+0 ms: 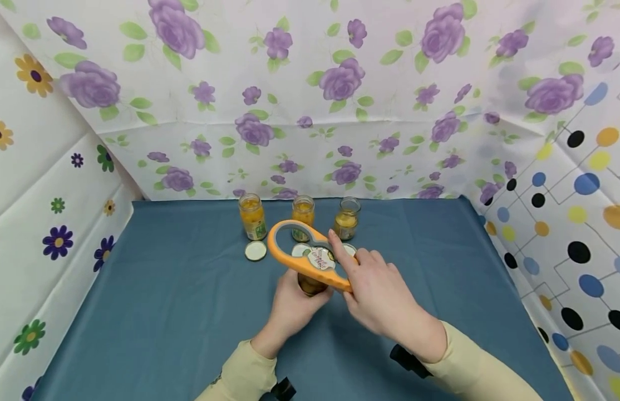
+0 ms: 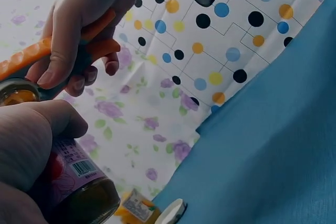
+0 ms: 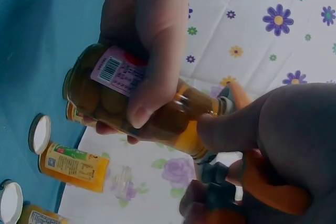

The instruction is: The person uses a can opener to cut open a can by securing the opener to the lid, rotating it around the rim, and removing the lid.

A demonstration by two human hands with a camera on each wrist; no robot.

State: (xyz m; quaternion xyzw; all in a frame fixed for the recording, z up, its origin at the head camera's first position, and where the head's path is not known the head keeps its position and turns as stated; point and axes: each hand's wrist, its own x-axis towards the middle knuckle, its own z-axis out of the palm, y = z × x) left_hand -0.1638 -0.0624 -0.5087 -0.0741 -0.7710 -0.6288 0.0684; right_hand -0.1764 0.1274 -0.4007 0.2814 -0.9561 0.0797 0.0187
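Note:
My left hand (image 1: pixel 295 306) grips a glass jar (image 3: pixel 115 100) with a purple label and round, olive-brown pieces inside. On top of the jar is a printed lid (image 1: pixel 321 258), encircled by the jaws of an orange-and-grey jar opener (image 1: pixel 300 266). My right hand (image 1: pixel 382 289) holds the opener's handles, with the index finger stretched along its upper side. In the right wrist view the jar lies slantwise across the picture, and the left thumb presses on its side.
Behind the hands stand three lidless jars of yellow-orange food: left (image 1: pixel 252 220), middle (image 1: pixel 303 210) and right (image 1: pixel 347 225). White-lined lids lie before them, the left lid (image 1: pixel 255 250) in full view. Blue cloth (image 1: pixel 190 312) covers the table; patterned sheets (image 1: pixel 300 122) hang around it.

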